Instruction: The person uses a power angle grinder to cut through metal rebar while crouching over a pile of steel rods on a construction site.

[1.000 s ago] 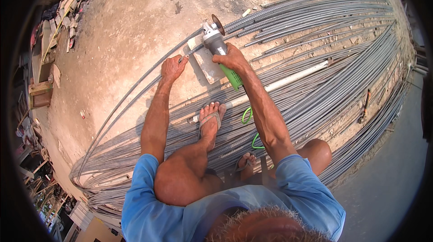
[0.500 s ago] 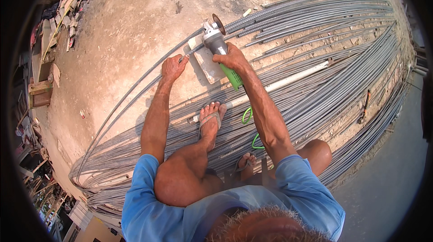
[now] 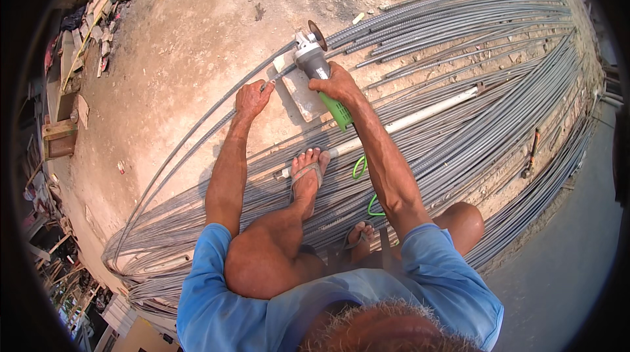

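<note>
My right hand (image 3: 336,83) is wrapped round the body of an angle grinder (image 3: 312,56), grey and silver with a green rear part. Its brown cutting disc (image 3: 317,35) stands at the far end, close to the steel rebars. To the left, my left hand (image 3: 253,98) is closed round a ribbed rebar (image 3: 222,120) that runs down to the lower left. Beyond that hand, a second rebar (image 3: 190,131) curves alongside it. Between the hands, a pale flat block (image 3: 303,97) lies on the ground, partly beneath the rebar and grinder.
Long bundles of rebar (image 3: 459,135) spread under and around my feet. Across them lies a white pipe (image 3: 426,113), near my sandalled foot (image 3: 306,171). A green cord (image 3: 359,167) loops below the grinder. Wood scraps (image 3: 62,130) are piled along the left edge of the sandy ground.
</note>
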### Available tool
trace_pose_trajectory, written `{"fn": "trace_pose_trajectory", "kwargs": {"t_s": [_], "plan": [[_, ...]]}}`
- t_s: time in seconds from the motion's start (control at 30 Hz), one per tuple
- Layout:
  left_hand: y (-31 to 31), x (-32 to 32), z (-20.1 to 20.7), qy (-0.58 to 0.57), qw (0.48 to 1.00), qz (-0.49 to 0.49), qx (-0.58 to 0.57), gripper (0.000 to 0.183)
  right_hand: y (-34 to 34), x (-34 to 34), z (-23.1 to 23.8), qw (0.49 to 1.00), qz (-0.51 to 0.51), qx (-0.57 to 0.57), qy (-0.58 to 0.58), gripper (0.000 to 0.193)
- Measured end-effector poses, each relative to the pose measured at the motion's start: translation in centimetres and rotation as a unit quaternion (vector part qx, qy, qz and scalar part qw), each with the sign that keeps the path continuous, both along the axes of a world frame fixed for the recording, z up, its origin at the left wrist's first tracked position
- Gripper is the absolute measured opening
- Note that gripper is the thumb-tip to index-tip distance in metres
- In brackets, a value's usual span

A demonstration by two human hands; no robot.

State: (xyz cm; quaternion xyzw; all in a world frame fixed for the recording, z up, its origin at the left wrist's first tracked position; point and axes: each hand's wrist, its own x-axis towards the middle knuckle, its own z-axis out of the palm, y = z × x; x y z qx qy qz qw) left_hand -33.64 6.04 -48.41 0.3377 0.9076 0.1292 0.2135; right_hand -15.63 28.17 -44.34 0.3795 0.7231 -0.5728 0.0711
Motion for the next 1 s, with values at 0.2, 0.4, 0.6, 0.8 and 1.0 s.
{"fn": "trace_pose_trajectory", "kwargs": {"t_s": [0.2,0.4,0.6,0.8,1.0], "plan": [[0.12,-0.02,0.25,-0.011,1.000,0.004,-0.009,0.056,-0.08,0.32,-0.05,1.000,-0.002,0.010,0.004,0.079],[0.13,-0.03,0.32,-0.007,1.000,-0.004,-0.007,0.057,-0.36,0.46,-0.16,1.000,-0.006,0.016,0.009,0.078],[0.02,0.03,0.02,-0.006,1.000,0.002,0.002,0.056,-0.40,0.35,-0.09,1.000,-0.009,0.006,0.005,0.078],[0.06,-0.05,0.12,-0.008,1.000,0.002,-0.002,0.056,-0.53,0.66,-0.14,1.000,-0.014,0.009,0.020,0.077],[0.23,0.04,0.25,-0.011,1.000,0.000,-0.004,0.056,-0.34,0.33,-0.27,1.000,-0.012,0.008,0.007,0.078]]}}
